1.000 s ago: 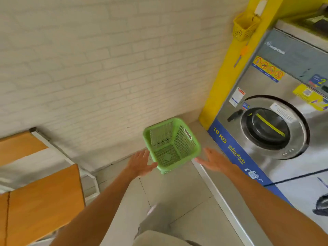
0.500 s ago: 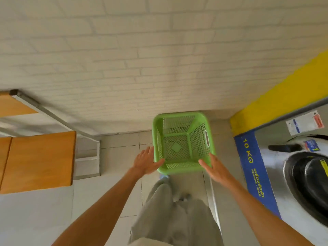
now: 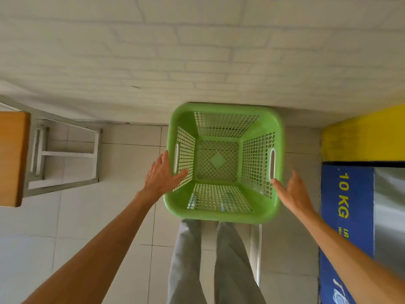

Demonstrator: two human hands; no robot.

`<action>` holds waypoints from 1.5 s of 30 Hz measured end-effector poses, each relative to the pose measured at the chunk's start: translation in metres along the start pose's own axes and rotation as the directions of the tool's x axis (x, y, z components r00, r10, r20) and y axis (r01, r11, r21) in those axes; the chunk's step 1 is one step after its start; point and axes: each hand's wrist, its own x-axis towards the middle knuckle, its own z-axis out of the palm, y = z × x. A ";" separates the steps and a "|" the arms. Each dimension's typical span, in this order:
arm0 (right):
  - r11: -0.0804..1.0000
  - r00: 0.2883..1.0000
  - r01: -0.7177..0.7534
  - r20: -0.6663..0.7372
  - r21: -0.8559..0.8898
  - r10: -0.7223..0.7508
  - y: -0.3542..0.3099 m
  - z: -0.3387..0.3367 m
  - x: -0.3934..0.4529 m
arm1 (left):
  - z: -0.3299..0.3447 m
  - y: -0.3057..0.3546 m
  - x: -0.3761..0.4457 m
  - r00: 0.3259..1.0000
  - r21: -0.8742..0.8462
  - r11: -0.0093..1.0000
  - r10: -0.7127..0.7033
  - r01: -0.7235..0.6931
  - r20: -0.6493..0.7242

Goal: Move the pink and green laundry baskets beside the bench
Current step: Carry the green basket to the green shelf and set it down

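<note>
The left hand (image 3: 163, 174) is spread flat against the outer left wall of the green basket (image 3: 223, 119), its thumb hooked over the rim just below the slot handle; it presses the side rather than closing round anything. The right hand (image 3: 292, 191) is open too, fingers together and palm turned toward the basket's right wall, its fingertips at the rim by the lower end of the right slot handle; whether it truly touches cannot be told. Neither hand grips.

The basket sits upright between the two hands with nothing in it, its mesh floor and diamond centre plainly seen. Its far rim lies close against the foot of the white brick wall (image 3: 197, 51). Directly below the near rim are the person's grey trouser legs (image 3: 219, 266).

To the left, well apart from the basket, stands the desk (image 3: 12, 159), a wooden top on a grey metal frame, with bare floor tiles (image 3: 72, 216) between it and the left hand. To the right, near the right hand, is a blue panel (image 3: 346, 216) marked "10 KG" on a machine front, and above it a yellow block (image 3: 363, 137) against the wall. No pink basket is in view.
</note>
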 end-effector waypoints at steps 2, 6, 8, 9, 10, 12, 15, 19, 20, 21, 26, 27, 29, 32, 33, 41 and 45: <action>1.000 1.000 0.002 0.011 -0.011 -0.002 0.014 0.014 0.023 | 0.021 -0.006 0.024 0.998 -0.034 0.998 -0.054 0.053 -0.019; 0.998 0.998 0.070 0.004 0.007 -0.070 0.029 0.037 0.052 | 0.049 -0.015 0.052 0.992 -0.133 0.988 -0.092 0.081 -0.081; 0.995 0.996 0.086 -0.028 0.044 -0.085 0.030 0.043 0.062 | 0.057 -0.018 0.060 0.984 -0.183 0.981 -0.090 0.060 -0.156; 0.995 0.996 0.078 -0.054 0.059 -0.075 0.029 0.043 0.067 | 0.059 -0.019 0.064 0.976 -0.203 0.978 -0.091 0.050 -0.199; 0.995 0.995 0.069 -0.076 0.070 -0.064 0.026 0.042 0.071 | 0.061 -0.021 0.068 0.966 -0.221 0.974 -0.100 0.047 -0.238; 0.995 0.989 0.079 -0.133 0.068 -0.070 0.020 0.042 0.082 | 0.065 -0.025 0.078 0.945 -0.242 0.969 -0.119 0.045 -0.304; 0.998 0.977 0.064 -0.204 -0.003 -0.063 0.014 0.043 0.094 | 0.073 -0.031 0.083 0.920 -0.231 0.973 -0.094 0.004 -0.380; 0.998 0.965 -0.001 -0.263 -0.056 -0.014 -0.004 0.034 0.073 | 0.075 -0.032 0.067 0.865 -0.262 0.965 -0.107 -0.029 -0.491; 0.998 0.958 0.039 -0.281 -0.055 -0.053 -0.007 0.030 0.064 | 0.070 -0.032 0.055 0.853 -0.267 0.962 -0.098 -0.051 -0.513; 0.996 0.957 0.077 -0.276 -0.035 -0.084 -0.012 0.025 0.052 | 0.062 -0.032 0.039 0.848 -0.271 0.960 -0.086 -0.069 -0.524; 0.953 0.931 0.295 -0.204 -0.065 -0.302 -0.059 -0.026 -0.034 | -0.004 -0.041 -0.085 0.861 -0.289 0.957 -0.123 -0.028 -0.494; 0.941 0.923 0.329 -0.185 -0.081 -0.339 -0.078 -0.039 -0.058 | -0.020 -0.043 -0.113 0.849 -0.298 0.955 -0.153 -0.005 -0.506; 0.918 0.911 0.389 -0.119 -0.082 -0.396 -0.117 -0.066 -0.104 | -0.053 -0.053 -0.168 0.823 -0.336 0.941 -0.224 0.043 -0.523; 0.832 0.836 0.541 -0.028 -0.124 -0.547 -0.174 -0.092 -0.161 | -0.101 -0.073 -0.253 0.748 -0.431 0.897 -0.352 0.097 -0.563; 0.815 0.822 0.563 -0.003 -0.140 -0.569 -0.194 -0.097 -0.175 | -0.113 -0.080 -0.276 0.722 -0.463 0.882 -0.378 0.090 -0.580; 0.490 0.537 0.842 0.261 -0.225 -0.803 -0.347 -0.047 -0.305 | -0.143 -0.185 -0.453 0.429 -0.729 0.674 -0.697 0.120 -0.574; 0.320 0.359 0.933 0.341 -0.167 -0.869 -0.411 0.017 -0.402 | -0.134 -0.252 -0.541 0.297 -0.838 0.541 -0.814 0.074 -0.499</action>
